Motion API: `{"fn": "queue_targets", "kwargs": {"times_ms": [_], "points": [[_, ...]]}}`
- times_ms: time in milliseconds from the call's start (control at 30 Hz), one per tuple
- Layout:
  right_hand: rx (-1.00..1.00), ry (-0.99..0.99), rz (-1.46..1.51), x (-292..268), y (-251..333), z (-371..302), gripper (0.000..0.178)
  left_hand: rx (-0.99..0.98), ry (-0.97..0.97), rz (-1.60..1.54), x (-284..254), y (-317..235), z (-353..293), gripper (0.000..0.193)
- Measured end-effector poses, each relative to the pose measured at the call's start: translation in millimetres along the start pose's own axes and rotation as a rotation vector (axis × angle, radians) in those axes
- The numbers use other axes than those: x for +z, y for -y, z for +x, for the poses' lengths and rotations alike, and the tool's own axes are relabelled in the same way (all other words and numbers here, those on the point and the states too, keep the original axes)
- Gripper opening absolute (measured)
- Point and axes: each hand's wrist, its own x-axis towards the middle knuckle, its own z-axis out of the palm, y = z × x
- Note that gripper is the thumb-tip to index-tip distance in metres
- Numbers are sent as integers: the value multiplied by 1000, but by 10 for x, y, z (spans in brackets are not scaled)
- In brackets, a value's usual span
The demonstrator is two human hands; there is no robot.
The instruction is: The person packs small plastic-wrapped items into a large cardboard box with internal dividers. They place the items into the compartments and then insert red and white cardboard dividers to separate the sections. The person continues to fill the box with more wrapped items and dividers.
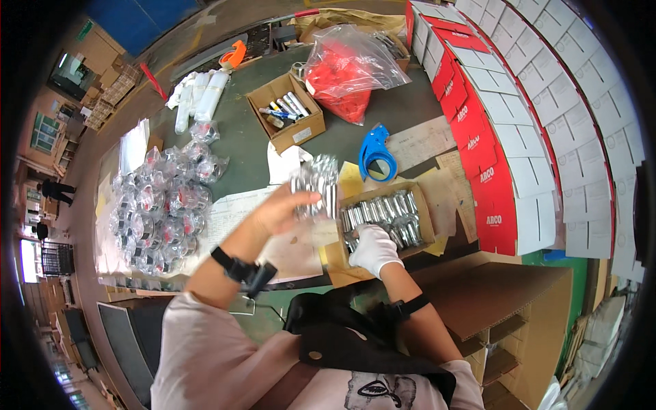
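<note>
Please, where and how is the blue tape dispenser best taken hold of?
Probably grip the blue tape dispenser by its rounded, ring-shaped end, coming from above on the person's side: it lies flat, with that end nearest the person and the narrower end pointing away.

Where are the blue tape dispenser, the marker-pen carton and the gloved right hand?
Blue tape dispenser (372, 147): head view, on its body.
Marker-pen carton (291, 137): head view, on its near wall.
Gloved right hand (375, 250): head view, on its back.
</note>
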Motion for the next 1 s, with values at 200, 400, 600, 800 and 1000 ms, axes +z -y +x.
{"fn": "queue_targets", "kwargs": {"times_ms": [200, 400, 600, 800, 1000], "points": [[158, -67, 189, 31, 45, -83, 41, 47, -183, -228, 185, 601, -316, 41], [292, -104, 1266, -245, -131, 20, 33, 40, -261, -201, 332, 678, -347, 43], [-53, 238, 1192, -502, 173, -167, 32, 31, -241, -118, 356, 724, -291, 31], [98, 99, 1756, -284, 94, -97, 24, 85, -290, -134, 362, 760, -282, 39], [137, 127, 1756, -303, -81, -26, 17, 95, -195, -215, 270, 735, -415, 45]]}}
